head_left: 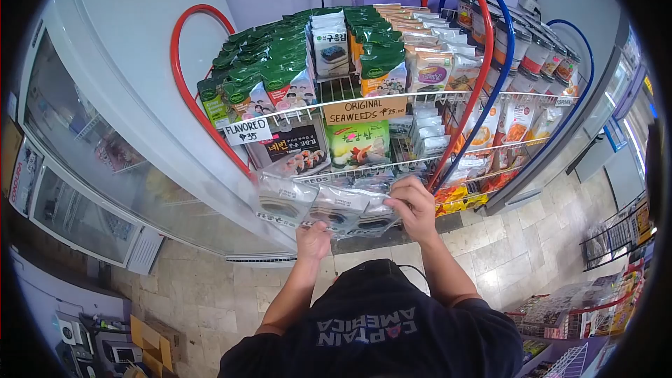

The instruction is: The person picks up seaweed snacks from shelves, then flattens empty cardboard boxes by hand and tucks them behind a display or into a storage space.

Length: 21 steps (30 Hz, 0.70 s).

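Both hands hold a clear plastic multipack of seaweed packets [341, 203], in front of the rack's lower shelves. My left hand [313, 240] is closed on its lower edge, thumb up against the plastic. The right end of the multipack is pinched between the thumb and fingers of my right hand [413, 208]. Silver-and-white packets show through the wrap. Just behind it stand a black seaweed pack [290, 147] and a green bag [357, 145] on the middle shelf. Above them is a row of white seaweed packets [330, 52] on the top shelf.
The white wire rack [280, 120] carries green-topped snack packets [245, 94], cup containers [535, 52] and price signs [364, 110]. Red tubing [176, 63] and blue tubing [505, 49] loop over it. A glass-door fridge [84, 147] stands left; another wire rack [574, 315] stands lower right.
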Available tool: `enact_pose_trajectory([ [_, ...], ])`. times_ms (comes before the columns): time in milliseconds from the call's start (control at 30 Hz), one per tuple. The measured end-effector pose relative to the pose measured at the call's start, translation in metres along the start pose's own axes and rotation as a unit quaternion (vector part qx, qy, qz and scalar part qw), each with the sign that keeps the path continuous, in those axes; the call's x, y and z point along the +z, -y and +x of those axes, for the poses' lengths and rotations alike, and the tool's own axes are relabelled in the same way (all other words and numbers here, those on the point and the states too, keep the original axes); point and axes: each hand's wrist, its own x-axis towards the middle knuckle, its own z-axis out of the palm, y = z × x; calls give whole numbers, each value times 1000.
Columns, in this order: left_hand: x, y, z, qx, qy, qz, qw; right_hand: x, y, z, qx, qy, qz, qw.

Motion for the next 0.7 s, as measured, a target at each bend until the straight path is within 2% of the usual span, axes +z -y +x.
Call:
enact_pose_trajectory([
  [100, 11, -4, 0, 6, 10, 27, 1000, -4, -3, 1, -4, -16, 5, 1000],
  [200, 10, -4, 3, 10, 14, 28, 999, -11, 0, 5, 33, 27, 8, 999],
  [300, 10, -7, 3, 30, -7, 16, 999, -19, -6, 11, 9, 69, 9, 998],
  [400, 7, -9, 4, 44, -12, 35, 998, -23, -15, 5, 93, 3, 22, 995],
  [433, 7, -11, 4, 43, -9, 50, 998, -23, -19, 5, 69, -16, 7, 997],
  [567, 3, -13, 3, 39, -7, 79, 996, -34, -17, 12, 69, -80, -1, 994],
  [700, -15, -17, 5, 41, -23, 71, 996, -43, -35, 22, 92, -262, 43, 960],
])
